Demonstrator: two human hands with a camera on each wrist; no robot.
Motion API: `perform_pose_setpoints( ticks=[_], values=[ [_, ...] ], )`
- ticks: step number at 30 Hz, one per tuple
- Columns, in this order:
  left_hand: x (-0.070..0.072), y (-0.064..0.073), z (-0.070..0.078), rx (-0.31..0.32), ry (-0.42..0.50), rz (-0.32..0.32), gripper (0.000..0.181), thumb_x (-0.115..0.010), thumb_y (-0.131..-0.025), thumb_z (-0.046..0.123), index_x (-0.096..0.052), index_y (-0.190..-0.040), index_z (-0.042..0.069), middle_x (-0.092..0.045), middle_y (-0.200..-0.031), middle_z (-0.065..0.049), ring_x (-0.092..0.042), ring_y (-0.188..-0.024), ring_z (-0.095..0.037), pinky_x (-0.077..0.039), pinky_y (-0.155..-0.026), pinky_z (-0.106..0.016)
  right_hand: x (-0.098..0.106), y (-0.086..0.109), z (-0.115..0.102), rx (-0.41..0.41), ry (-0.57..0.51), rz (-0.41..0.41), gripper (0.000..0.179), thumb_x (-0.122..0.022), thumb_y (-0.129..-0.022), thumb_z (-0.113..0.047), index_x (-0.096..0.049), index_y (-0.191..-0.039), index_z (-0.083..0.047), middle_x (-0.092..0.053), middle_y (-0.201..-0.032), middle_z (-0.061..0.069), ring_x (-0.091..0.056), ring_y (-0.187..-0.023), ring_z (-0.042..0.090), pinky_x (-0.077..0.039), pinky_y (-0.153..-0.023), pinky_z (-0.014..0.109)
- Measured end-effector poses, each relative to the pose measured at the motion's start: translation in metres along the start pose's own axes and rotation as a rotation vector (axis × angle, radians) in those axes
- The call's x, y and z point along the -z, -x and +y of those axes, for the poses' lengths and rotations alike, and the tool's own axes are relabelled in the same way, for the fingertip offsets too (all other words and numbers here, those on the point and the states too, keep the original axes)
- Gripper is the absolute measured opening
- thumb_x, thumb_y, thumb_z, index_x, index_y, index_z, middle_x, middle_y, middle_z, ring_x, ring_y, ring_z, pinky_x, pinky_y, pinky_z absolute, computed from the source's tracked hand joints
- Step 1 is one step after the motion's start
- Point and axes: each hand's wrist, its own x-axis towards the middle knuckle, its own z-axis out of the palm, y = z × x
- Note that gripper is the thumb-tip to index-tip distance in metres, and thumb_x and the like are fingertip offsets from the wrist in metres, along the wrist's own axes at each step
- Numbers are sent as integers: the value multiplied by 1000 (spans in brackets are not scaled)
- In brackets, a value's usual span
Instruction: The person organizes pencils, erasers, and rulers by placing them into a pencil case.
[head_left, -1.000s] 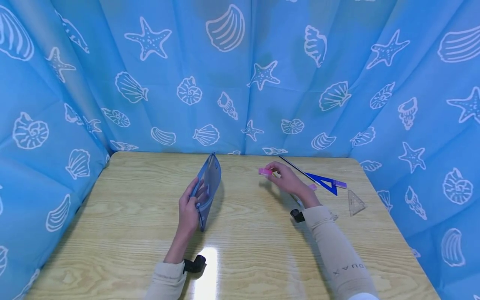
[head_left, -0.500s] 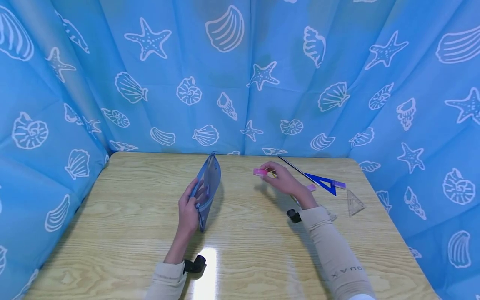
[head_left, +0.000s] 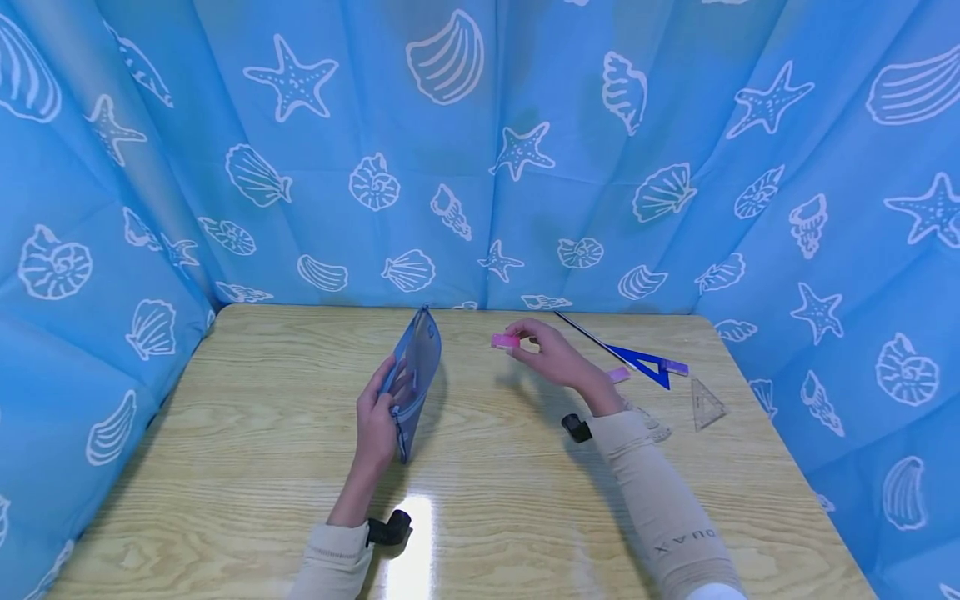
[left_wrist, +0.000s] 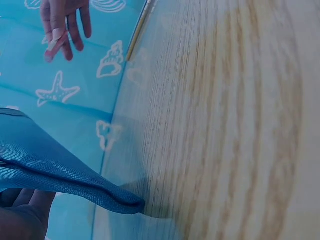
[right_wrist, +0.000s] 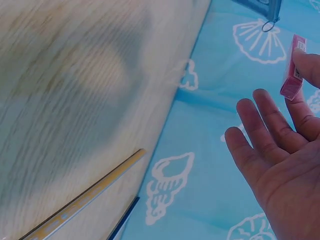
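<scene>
My left hand (head_left: 377, 421) grips a blue mesh zip pouch (head_left: 426, 358) by its near side, holding it on edge with the mouth parted. Some fingers show through the mesh. In the left wrist view the pouch (left_wrist: 60, 165) fills the lower left, the hand partly behind it. To the right, above the table, my right hand (head_left: 551, 354) pinches a small pink eraser (head_left: 505, 341) between thumb and index finger. The right wrist view shows a white label on this eraser (right_wrist: 292, 70), with the other fingers extended. A gap separates the eraser from the pouch.
On the right of the wooden table (head_left: 262, 433) lie a dark pencil (head_left: 592, 337), a blue set square (head_left: 632, 355), a purple block (head_left: 677, 367), another pink block (head_left: 618, 375) and a clear set square (head_left: 707, 406). A yellow pencil (right_wrist: 85, 195) shows too. A blue curtain (head_left: 465, 150) surrounds the table.
My right hand has moved left with the pink eraser, nearer the pouch. The left hand and pouch stay nearly in place.
</scene>
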Motion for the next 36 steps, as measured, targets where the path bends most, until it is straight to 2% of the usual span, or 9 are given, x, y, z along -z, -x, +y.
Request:
perform_pose_setpoints(
  ticks=[11, 18, 36],
  values=[
    [-2, -1, 2, 0, -7, -6, 60, -23, -96, -3, -34, -155, -3, -45, -152, -29, -49, -137, -45, -40, -112, -59, -5, -10, -10, 36, -11, -18, 24, -62, -101, -13, -61, -123, -3, -64, -123, 13, -57, -120, 32, -42, -109, 58],
    [-2, 0, 0, 1, -10, -6, 61, -24, -95, -3, -34, -156, -2, -46, -152, -27, -49, -138, -44, -39, -113, -58, -10, -15, -15, 38, -25, -27, 23, -63, -100, -12, -63, -121, -1, -65, -122, 15, -58, -120, 33, -43, -109, 58],
    [-5, 1, 0, -28, -8, 8, 59, -26, -96, -5, -35, -154, -5, -46, -151, -30, -49, -137, -47, -42, -111, -59, -20, -33, -37, 41, 11, -84, 26, -61, -102, -16, -61, -125, -5, -64, -125, 12, -57, -123, 30, -44, -109, 48]
  ],
)
